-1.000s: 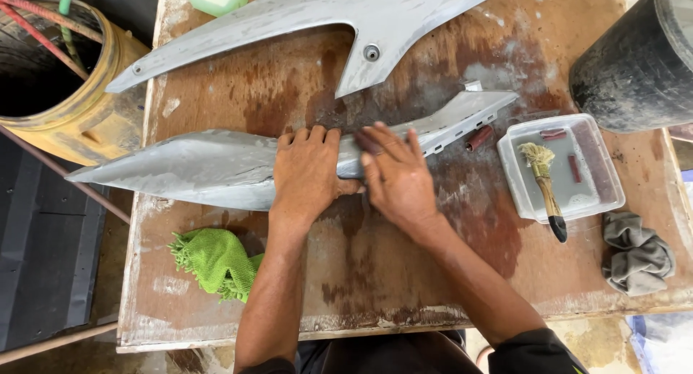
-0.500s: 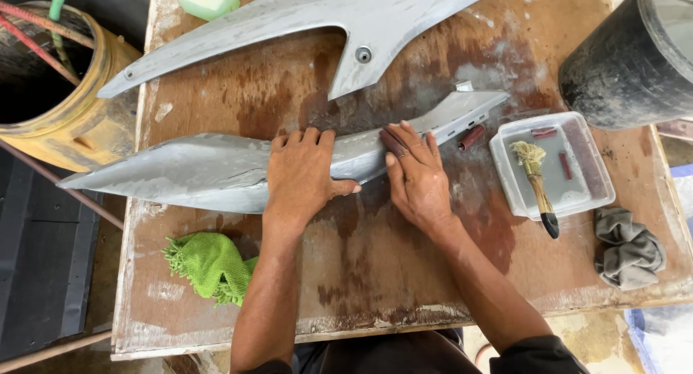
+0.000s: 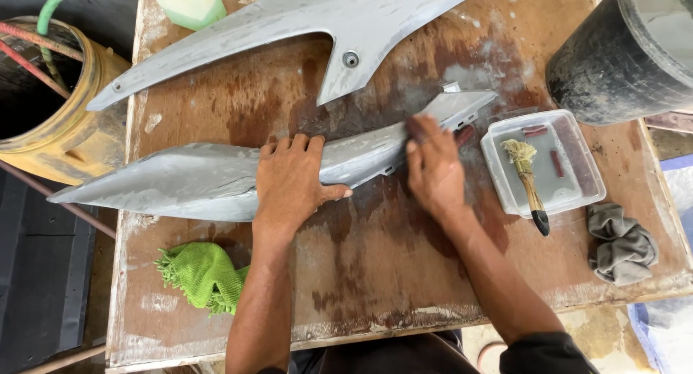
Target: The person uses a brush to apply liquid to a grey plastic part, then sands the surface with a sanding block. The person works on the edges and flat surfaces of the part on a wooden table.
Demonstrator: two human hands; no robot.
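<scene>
A long grey plastic panel (image 3: 144,183) lies across the wooden table (image 3: 361,266), pointed end to the left. My left hand (image 3: 289,179) presses flat on its middle, fingers over the top edge and thumb along the lower edge. My right hand (image 3: 433,168) lies on the panel's right part, near its notched end. Its fingertips press a small reddish-brown sandpaper piece (image 3: 415,127) against the surface; that hand is motion-blurred.
A second, larger grey panel (image 3: 289,24) lies at the back. A clear tray (image 3: 593,164) with a brush (image 3: 532,193) sits to the right, beside a grey rag (image 3: 621,244). A green cloth (image 3: 202,273), black bucket (image 3: 613,49), yellow drum (image 3: 65,136) and green bottle (image 3: 188,2) surround the work.
My right hand has slid rightward along the panel with the sandpaper, from beside my left hand toward the notched end. My left hand has stayed pressed on the panel.
</scene>
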